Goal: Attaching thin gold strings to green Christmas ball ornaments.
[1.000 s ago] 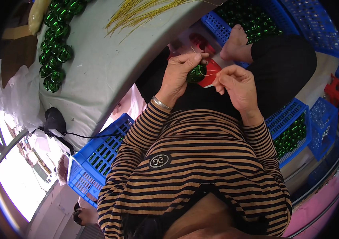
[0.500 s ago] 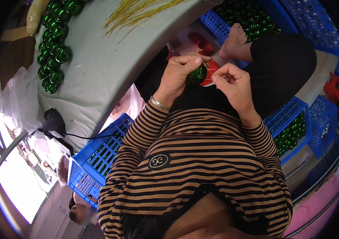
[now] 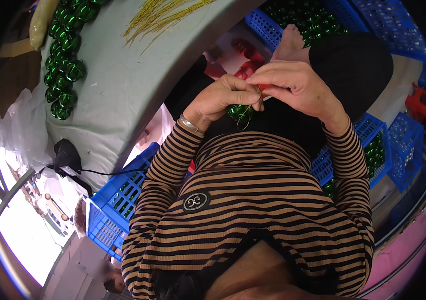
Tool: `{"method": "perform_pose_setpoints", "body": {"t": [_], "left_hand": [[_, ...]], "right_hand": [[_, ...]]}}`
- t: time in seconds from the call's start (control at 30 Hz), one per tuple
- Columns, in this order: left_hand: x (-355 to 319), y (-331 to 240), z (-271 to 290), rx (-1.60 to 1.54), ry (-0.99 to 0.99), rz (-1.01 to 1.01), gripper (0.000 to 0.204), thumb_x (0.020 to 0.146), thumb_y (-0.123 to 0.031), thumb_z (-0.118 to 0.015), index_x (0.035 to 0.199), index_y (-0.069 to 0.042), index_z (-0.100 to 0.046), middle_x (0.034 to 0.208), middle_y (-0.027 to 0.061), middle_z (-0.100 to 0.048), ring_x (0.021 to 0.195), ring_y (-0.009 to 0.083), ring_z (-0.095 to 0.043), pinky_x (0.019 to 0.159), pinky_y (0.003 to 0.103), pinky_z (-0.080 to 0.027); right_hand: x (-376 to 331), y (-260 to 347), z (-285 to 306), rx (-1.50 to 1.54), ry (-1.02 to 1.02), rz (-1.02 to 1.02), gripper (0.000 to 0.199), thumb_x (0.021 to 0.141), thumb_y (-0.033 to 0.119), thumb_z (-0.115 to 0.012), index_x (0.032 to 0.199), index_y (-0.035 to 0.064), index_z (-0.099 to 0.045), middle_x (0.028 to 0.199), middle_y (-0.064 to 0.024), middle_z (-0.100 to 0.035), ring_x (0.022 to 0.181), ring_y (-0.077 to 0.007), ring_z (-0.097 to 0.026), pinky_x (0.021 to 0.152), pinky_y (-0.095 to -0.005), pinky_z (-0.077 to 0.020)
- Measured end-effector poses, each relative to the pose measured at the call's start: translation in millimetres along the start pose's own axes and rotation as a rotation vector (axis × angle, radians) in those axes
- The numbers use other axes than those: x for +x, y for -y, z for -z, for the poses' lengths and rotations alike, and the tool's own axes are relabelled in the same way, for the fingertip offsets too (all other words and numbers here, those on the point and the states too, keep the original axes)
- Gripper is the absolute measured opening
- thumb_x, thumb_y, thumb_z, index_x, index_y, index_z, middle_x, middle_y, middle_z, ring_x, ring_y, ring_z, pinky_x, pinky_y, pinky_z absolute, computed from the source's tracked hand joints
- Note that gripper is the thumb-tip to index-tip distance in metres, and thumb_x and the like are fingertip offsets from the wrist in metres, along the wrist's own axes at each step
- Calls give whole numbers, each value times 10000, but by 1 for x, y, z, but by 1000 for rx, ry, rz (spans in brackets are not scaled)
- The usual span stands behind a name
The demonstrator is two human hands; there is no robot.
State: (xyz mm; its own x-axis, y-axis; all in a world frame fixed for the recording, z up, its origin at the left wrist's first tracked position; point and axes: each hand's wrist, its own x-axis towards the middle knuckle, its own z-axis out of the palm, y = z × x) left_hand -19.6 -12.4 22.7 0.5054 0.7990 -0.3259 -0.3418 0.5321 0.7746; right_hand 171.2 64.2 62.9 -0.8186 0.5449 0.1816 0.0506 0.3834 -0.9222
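Over my lap, my left hand (image 3: 225,98) pinches a thin gold cord (image 3: 244,124) between thumb and fingers. A loop of that cord hangs below the fingertips. Beneath the same hand is a shiny green bell-like ball (image 3: 237,112), partly covered by the fingers. My right hand (image 3: 300,89) is closed at thumb and forefinger, close to the left fingertips, on the upper part of the cord. Its grip is partly hidden. On the cloth-covered table (image 3: 108,95) lie a bundle of gold cords (image 3: 160,19) and a cluster of green bells (image 3: 64,65).
A blue crate (image 3: 115,197) stands at my left. Another blue crate (image 3: 373,135) with green bells is at my right, and a third (image 3: 265,31) lies ahead. A red stool (image 3: 421,110) stands far right. A black cable (image 3: 113,173) runs from the table toward the left crate.
My right hand has moved up and left, meeting the left fingertips. The left hand has lowered slightly, and the cord loop now hangs below it.
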Motion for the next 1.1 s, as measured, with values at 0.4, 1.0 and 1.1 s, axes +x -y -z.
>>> {"method": "perform_pose_setpoints", "body": {"t": [0.4,1.0,1.1], "left_hand": [[-1,-3,-5,-447,-166,49,265,847,-233,-645,840,32,-648,905,102,-626,807,215,-616,822,322,-474],[-19,-23,-5,731,-255,-310,131,805,-130,-663,873,-19,-673,991,55,-534,944,161,-507,860,278,-400],[-20,-23,-3,768,-257,-312,132,798,-143,-668,863,-28,-673,972,49,-531,932,163,-510,846,279,-408]], "right_hand": [[-24,-2,16,405,41,-399,94,860,39,-554,871,-29,-618,693,-52,-579,600,-133,-541,544,-245,-427],[-14,-11,-30,-539,-187,157,53,735,43,-665,744,11,-624,659,-67,-524,618,-216,-506,544,-296,-416],[-18,-11,-30,-166,-188,44,98,697,-25,-692,775,-9,-635,642,-47,-482,591,-148,-461,542,-247,-371]]}}
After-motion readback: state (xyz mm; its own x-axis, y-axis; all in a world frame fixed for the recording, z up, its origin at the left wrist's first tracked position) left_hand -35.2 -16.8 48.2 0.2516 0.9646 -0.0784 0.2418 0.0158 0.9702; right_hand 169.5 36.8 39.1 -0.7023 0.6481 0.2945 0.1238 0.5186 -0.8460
